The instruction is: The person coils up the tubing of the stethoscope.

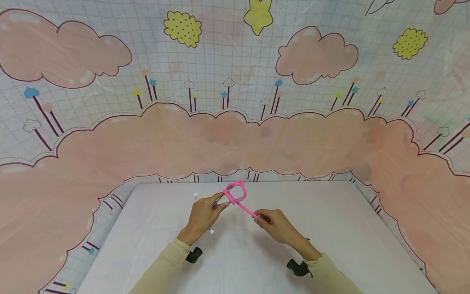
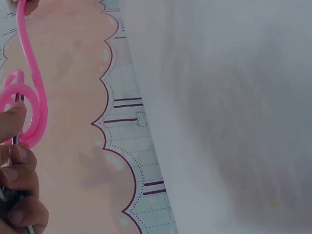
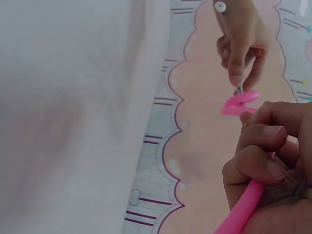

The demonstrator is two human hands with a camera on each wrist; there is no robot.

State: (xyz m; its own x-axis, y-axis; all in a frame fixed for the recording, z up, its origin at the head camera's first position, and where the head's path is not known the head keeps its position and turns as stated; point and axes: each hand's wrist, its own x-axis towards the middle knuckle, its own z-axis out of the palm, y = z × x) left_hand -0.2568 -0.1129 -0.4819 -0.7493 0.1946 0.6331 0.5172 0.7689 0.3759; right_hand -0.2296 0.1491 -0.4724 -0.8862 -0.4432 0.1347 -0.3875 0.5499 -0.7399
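- Pink tube (image 1: 247,210) hangs in the air between the two hands, one end bent into a loop around the metal tool.
- Left hand (image 1: 202,215): grip clamped on the metal tool (image 1: 219,199), fingers curled round it, thumb close to the loop.
- Right hand (image 1: 276,226): grip clamped on the tube's tail, thumb and fingers together; in the right wrist view the tube runs out below the fist.
- Handling, as I judge it: light, soft and bendy, not fragile, its smooth, shiny surface perhaps slippery. It looks best pinched gently near the crossing beside the tool, since hard pulling there could distort the loop.
- White knobs (image 1: 196,194) show either side of the left hand; I cannot tell what joins them.
- Farther out, the pale bench (image 1: 242,261) lies beneath, with cloud-printed fabric (image 1: 238,143) behind it.
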